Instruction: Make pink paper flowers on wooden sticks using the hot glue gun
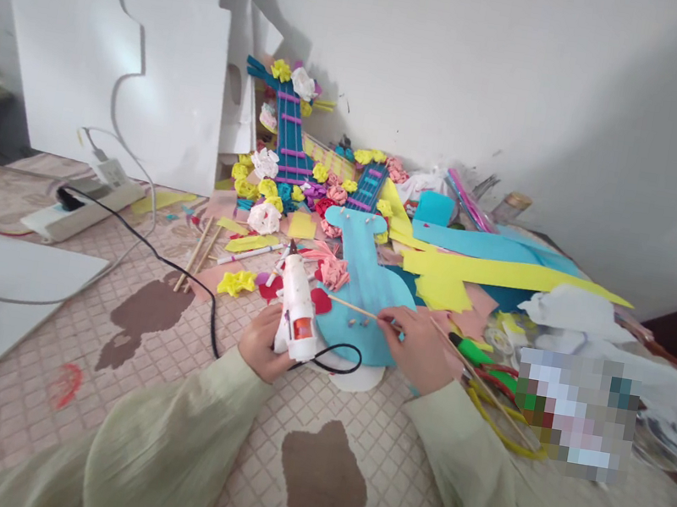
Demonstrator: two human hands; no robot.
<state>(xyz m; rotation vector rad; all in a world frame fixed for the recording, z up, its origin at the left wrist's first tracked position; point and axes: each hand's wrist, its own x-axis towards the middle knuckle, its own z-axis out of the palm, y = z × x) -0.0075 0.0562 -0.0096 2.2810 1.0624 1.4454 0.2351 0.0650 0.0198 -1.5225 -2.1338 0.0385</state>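
Observation:
My left hand [263, 343] is closed around a white hot glue gun [296, 298], whose dark nozzle points up and away from me. In my right hand [420, 352], the fingertips pinch a thin wooden stick [352, 306] that reaches left over a light-blue guitar-shaped cutout [369, 263]. Small pegs stick out near the cutout's top and lower body. A pink crepe-paper flower [334, 272] lies at the cutout's left edge, close to the glue gun. Red paper shapes [321, 300] show beside the nozzle end. The stick's far tip is near them; whether it touches anything I cannot tell.
Behind stand decorated dark-blue paper guitars [293, 137] among crepe flowers. Yellow paper strips [521, 276] and green-handled tools [481, 364] lie right. A black cord [173, 262] runs from a power strip [72, 211] at left. Loose sticks [200, 253] and a yellow flower [237, 283] lie nearby.

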